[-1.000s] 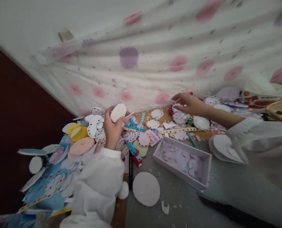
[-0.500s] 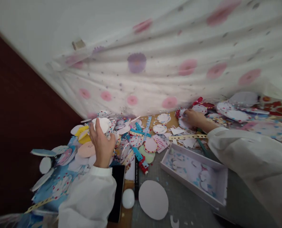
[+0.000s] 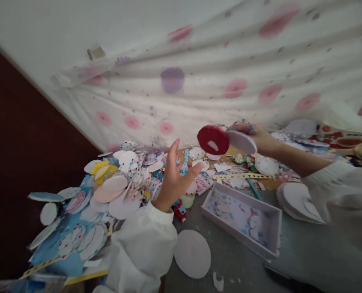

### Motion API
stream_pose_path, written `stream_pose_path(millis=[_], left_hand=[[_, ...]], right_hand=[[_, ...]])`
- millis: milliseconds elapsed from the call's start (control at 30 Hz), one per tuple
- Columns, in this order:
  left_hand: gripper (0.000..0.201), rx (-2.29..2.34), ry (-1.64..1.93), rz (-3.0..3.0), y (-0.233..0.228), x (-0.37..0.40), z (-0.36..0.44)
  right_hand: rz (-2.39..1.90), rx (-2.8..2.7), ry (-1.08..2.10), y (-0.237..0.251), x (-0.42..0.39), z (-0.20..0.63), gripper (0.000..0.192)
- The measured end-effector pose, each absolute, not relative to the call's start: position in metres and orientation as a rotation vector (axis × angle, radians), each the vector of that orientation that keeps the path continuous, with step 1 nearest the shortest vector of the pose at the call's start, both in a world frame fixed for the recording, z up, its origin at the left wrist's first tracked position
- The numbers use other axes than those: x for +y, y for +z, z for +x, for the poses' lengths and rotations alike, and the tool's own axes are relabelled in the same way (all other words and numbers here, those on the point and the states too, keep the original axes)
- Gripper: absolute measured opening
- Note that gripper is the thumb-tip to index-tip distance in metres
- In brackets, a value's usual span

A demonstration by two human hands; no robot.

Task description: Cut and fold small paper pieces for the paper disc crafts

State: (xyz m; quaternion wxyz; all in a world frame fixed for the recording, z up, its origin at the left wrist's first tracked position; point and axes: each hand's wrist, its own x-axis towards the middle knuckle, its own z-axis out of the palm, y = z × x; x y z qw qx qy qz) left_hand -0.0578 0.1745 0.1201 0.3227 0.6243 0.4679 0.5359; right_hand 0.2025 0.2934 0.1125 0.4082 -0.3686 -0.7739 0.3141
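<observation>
My right hand (image 3: pixel 262 138) is raised over the back of the table, closed on several round paper discs. A red disc (image 3: pixel 207 139) with a small white patch sticks out on the left of the bunch, and a white disc (image 3: pixel 242 142) hangs below the fingers. My left hand (image 3: pixel 174 177) is over the middle of the table, fingers and thumb spread, holding nothing. It is apart from the held discs. A large white oval disc (image 3: pixel 193 254) lies flat on the grey mat, just right of my left sleeve.
A white open box (image 3: pixel 238 242) with paper scraps inside stands on the mat. Piles of decorated discs (image 3: pixel 110 183) fill the left side. A stack of white discs (image 3: pixel 297 199) lies by my right sleeve. Behind hangs a flowered curtain (image 3: pixel 196 101); a dark object (image 3: pixel 290 280) lies in front.
My right hand has lifted the discs off the back of the table. My left hand has left the pile on the left and moved right, its fingers spread.
</observation>
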Motion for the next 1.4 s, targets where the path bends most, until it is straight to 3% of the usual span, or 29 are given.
stream_pose_path(millis=[100, 300, 533, 867, 1000, 1100, 1300, 1400], left_hand=[[0.094, 1.206, 1.402, 1.533, 0.125, 0.169, -0.039], [0.049, 1.363, 1.504, 1.485, 0.122, 0.139, -0.063], [0.044, 1.447, 1.614, 1.412, 0.115, 0.074, -0.107], [0.028, 1.835, 2.104, 0.670, 0.114, -0.004, -0.141], [0.023, 1.767, 2.191, 0.574, 0.107, -0.017, -0.140], [0.032, 1.663, 2.073, 0.554, 0.107, -0.019, -0.130], [0.046, 1.244, 1.826, 0.634, 0.099, -0.017, -0.074], [0.053, 0.987, 1.548, 0.695, 0.081, -0.019, -0.040]], right_hand=[[-0.762, -2.167, 0.802, 0.133, 0.259, 0.172, 0.028], [-0.620, -2.332, 0.662, 0.141, 0.237, 0.140, 0.025], [-0.593, -2.420, 0.591, 0.122, 0.264, 0.104, 0.024], [-0.687, -2.482, 0.382, 0.122, 0.285, -0.016, 0.037], [-0.688, -2.566, 0.300, 0.112, 0.275, -0.003, 0.040], [-0.602, -2.549, 0.285, 0.123, 0.246, 0.029, 0.037], [-0.379, -2.472, 0.392, 0.146, 0.113, 0.120, 0.030], [-0.478, -2.502, 0.416, 0.133, 0.055, 0.152, 0.055]])
